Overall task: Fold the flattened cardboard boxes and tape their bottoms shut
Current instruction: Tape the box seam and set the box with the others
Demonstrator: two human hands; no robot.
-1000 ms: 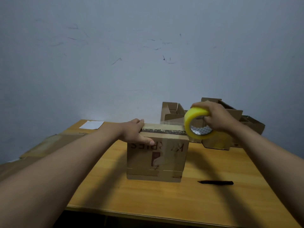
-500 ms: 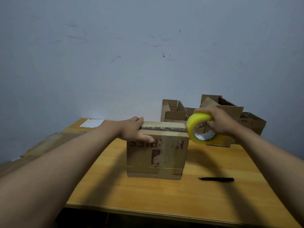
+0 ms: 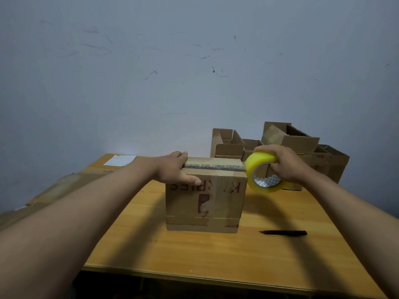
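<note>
A folded cardboard box (image 3: 205, 201) stands upside down in the middle of the wooden table (image 3: 216, 251), its printed letters inverted. A strip of tape runs along the seam of its upturned bottom. My left hand (image 3: 176, 169) rests on the box's top left corner, fingers over the top and thumb pressed on the front face. My right hand (image 3: 285, 165) grips a yellow roll of clear tape (image 3: 262, 172) at the box's top right edge, where the strip leaves the roll.
Several folded open boxes (image 3: 287, 147) stand at the back right against the wall. A black pen-like tool (image 3: 284, 232) lies on the table right of the box. Flattened cardboard (image 3: 49, 190) lies at the left, with a white paper (image 3: 119, 160) behind it.
My right hand has lowered the tape roll slightly, down past the box's top right edge. The left hand has stayed on the left corner.
</note>
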